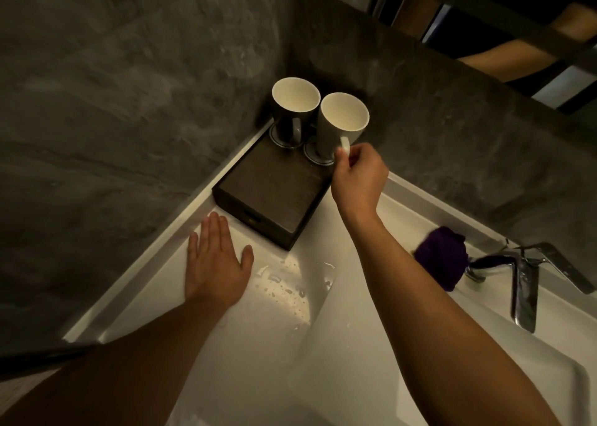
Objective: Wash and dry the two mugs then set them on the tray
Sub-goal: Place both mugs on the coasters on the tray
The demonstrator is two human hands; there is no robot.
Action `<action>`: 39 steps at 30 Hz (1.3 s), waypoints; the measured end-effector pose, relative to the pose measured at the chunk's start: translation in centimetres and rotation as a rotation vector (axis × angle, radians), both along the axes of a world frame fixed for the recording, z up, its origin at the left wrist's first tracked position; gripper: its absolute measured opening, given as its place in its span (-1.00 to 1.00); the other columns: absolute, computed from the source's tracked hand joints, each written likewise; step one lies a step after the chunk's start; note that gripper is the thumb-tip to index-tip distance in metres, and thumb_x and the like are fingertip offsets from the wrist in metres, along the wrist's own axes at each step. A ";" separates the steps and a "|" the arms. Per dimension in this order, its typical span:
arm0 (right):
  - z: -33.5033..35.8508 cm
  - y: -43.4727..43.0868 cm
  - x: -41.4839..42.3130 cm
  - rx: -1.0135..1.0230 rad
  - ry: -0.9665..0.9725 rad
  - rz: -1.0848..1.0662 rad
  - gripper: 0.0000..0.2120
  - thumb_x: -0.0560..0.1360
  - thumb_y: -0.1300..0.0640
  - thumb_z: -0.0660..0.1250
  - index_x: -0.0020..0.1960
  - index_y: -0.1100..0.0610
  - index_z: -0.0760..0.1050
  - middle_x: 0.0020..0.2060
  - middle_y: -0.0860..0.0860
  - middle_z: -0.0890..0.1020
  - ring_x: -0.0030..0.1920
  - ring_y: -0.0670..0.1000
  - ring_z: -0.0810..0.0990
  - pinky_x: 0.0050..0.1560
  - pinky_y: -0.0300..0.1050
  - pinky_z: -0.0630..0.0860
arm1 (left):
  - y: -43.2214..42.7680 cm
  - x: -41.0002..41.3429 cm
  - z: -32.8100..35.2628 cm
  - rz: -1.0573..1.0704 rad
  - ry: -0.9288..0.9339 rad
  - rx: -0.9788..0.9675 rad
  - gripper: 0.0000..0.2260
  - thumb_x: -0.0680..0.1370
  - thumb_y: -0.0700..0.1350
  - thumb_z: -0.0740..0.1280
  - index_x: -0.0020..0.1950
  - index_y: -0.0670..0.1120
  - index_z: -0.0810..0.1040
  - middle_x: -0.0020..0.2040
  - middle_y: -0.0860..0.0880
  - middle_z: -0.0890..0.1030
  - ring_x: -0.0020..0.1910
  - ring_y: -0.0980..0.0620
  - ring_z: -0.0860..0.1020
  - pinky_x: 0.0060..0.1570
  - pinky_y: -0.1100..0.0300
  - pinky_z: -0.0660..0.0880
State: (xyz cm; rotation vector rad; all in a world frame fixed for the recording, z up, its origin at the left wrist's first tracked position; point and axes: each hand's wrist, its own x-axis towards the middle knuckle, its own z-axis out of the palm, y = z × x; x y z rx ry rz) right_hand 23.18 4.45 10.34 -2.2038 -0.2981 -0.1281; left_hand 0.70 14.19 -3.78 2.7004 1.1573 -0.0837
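Note:
A dark wooden tray sits in the corner of the white counter. A black mug with a white inside stands upright on a round coaster at the tray's far end. Beside it, to the right, a white mug stands on a second coaster. My right hand pinches the white mug's handle. My left hand lies flat on the counter, fingers apart, just left of the tray's near corner, holding nothing.
A white sink basin fills the lower middle, with water drops on the counter beside it. A purple cloth lies by the chrome faucet at right. Grey stone walls close the corner behind the tray.

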 end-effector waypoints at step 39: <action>0.8 9.3 -3.3 -0.106 0.005 0.218 -0.85 0.62 0.07 0.38 0.06 0.17 0.57 -0.07 0.09 0.69 -0.07 0.09 0.67 -0.07 -0.04 0.58 | -0.1 -0.2 0.2 0.005 -0.047 -0.029 -0.22 0.61 0.29 -0.12 0.71 -0.16 -0.02 0.72 -0.16 0.06 0.70 -0.09 0.02 0.65 -0.11 0.01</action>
